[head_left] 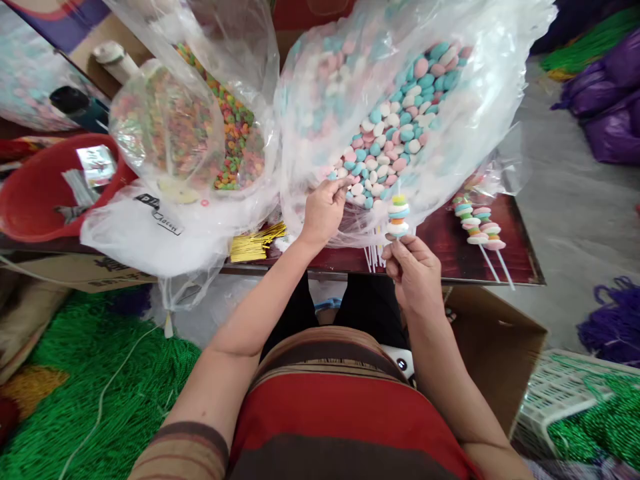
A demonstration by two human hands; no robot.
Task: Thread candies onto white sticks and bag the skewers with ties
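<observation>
My right hand [416, 270] pinches a candy skewer [399, 217] and holds it upright above the table's front edge. White, blue, orange and yellow-green pieces are threaded on its white stick. My left hand [324, 210] is at the near edge of a large clear plastic bag, its fingers drawn together against the loose candies. Whatever is between those fingertips is hidden. Pink, white and blue marshmallow-like candies [385, 157] fill this bag. Several white sticks [373, 257] lie on the table just left of my right hand.
Two candy skewers [480, 223] lie at the table's right end. At the left are a bag of colourful ring candies [233, 137], yellow twist ties [253, 245] and a red basin [30, 200]. A cardboard box [500, 340] and white crate [555, 393] stand below right.
</observation>
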